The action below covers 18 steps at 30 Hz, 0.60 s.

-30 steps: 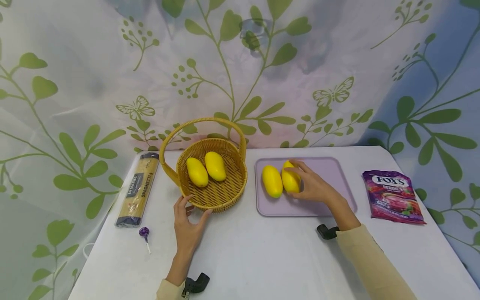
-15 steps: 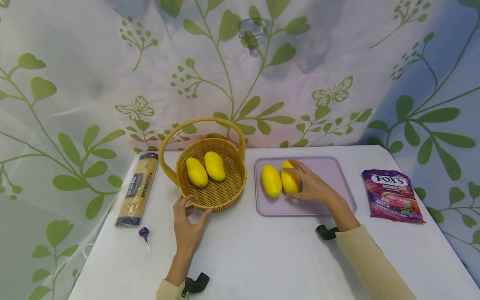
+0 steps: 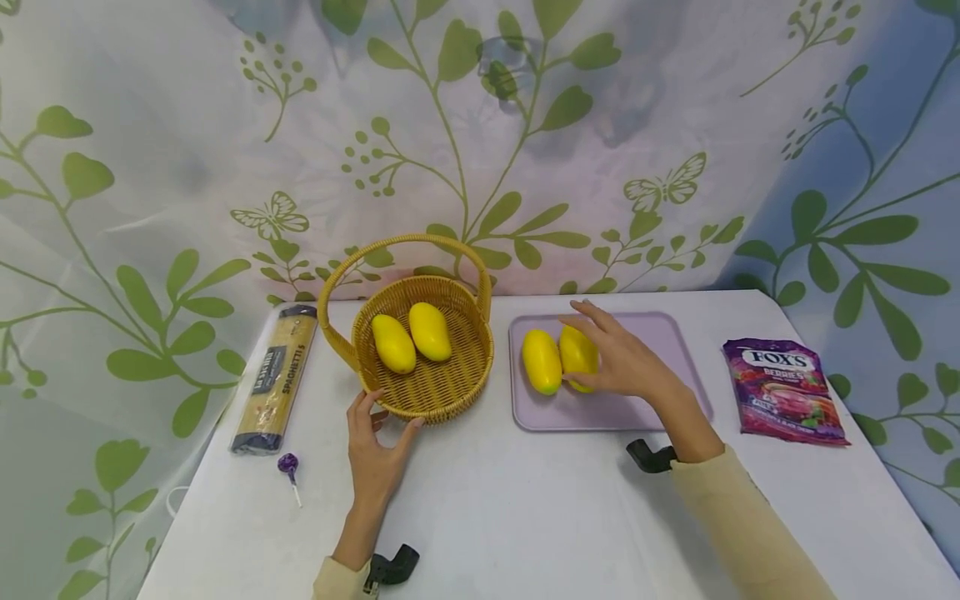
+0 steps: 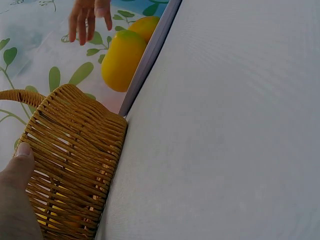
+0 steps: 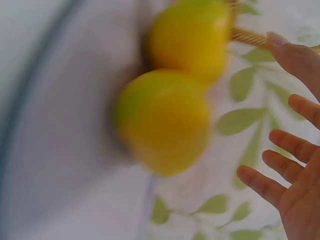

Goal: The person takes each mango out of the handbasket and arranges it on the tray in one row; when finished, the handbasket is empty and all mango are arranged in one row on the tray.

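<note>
My left hand (image 3: 377,454) holds the near left side of a woven basket (image 3: 442,408), its thumb (image 4: 22,160) against the wicker wall in the left wrist view. Two yellow mangoes (image 3: 393,344) lie inside the basket. On the lilac tray (image 3: 637,417), two more sit side by side, a left mango (image 3: 542,362) and a right mango (image 3: 577,350). My right hand (image 3: 618,354) hovers over the right mango with thumb and fingers spread. In the right wrist view a gap shows between that mango (image 5: 165,122) and the right hand (image 5: 300,175).
A spaghetti pack (image 3: 275,379) lies left of the basket, with a purple lollipop (image 3: 288,468) in front of it. A bag of Fox's candies (image 3: 786,392) lies right of the tray. A leaf-patterned curtain (image 3: 480,167) hangs behind the white table (image 3: 517,517).
My right hand has let go of the right mango, spreading its fingers and rising a little. That mango now leans closer to the left one. My left hand has stayed at the basket.
</note>
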Tool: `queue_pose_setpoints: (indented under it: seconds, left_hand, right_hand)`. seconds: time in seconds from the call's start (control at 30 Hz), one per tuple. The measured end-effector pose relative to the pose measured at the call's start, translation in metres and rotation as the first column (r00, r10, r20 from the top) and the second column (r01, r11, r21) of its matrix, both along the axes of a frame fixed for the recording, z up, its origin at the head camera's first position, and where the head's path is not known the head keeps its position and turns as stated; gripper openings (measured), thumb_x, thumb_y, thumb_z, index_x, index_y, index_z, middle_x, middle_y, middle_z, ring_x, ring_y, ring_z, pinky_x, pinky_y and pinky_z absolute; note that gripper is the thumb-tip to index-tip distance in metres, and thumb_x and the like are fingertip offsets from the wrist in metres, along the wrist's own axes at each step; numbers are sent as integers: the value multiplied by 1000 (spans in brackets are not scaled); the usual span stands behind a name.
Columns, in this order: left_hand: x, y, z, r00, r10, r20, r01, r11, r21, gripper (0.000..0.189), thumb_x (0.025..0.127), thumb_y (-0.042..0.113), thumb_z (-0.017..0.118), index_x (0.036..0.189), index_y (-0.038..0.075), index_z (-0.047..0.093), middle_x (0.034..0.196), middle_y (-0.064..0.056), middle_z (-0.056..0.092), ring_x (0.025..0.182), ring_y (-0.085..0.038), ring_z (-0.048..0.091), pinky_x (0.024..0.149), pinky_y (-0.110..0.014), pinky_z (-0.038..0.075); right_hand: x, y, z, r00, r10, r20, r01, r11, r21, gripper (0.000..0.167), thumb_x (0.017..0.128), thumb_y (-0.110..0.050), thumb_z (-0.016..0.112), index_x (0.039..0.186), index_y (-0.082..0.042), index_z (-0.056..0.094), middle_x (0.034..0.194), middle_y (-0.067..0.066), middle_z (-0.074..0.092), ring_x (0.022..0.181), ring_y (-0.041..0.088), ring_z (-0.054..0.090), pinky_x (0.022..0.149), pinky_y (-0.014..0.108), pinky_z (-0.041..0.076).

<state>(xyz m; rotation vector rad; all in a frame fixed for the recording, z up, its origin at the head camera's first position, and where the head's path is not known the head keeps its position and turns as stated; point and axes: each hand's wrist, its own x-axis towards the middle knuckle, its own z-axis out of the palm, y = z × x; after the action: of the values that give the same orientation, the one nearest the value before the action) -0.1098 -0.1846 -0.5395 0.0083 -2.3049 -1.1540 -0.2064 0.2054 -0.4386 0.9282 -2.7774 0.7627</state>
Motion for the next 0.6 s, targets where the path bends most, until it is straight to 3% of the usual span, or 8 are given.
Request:
queue_pose_setpoints:
  seconds: [0.17, 0.4, 0.6]
  left_hand:
    - [0, 0, 0, 1000, -1, -5, 1, 1000, 9, 75, 77, 32, 84, 140, 15, 46, 144, -11, 44, 105, -25, 60, 84, -40, 50]
    - [0, 1, -1, 1000, -3, -4, 3, 1000, 6, 76, 77, 32, 84, 140, 16, 46, 144, -10, 44, 105, -25, 59, 84, -40, 51]
    - [1, 0, 1, 1000, 0, 0, 0, 1000, 8, 75, 77, 33, 84, 139, 13, 46, 144, -11, 44, 105, -25, 60, 85, -41, 51]
  right_hand:
    - [6, -17, 24, 998, 38, -41, -39, 999, -20, 86, 76, -37, 84, 149, -23, 40, 157, 12, 31, 139, 37, 36, 102, 58, 45]
    - [5, -41, 32, 997, 54, -54, -56, 998, -35, 89, 77, -37, 83, 151, -19, 37, 157, 11, 31, 138, 34, 39, 101, 53, 47]
    - [4, -76, 39, 988, 131, -78, -136, 988, -71, 88, 80, -40, 81, 152, -20, 34, 157, 12, 31, 137, 32, 41, 99, 49, 50]
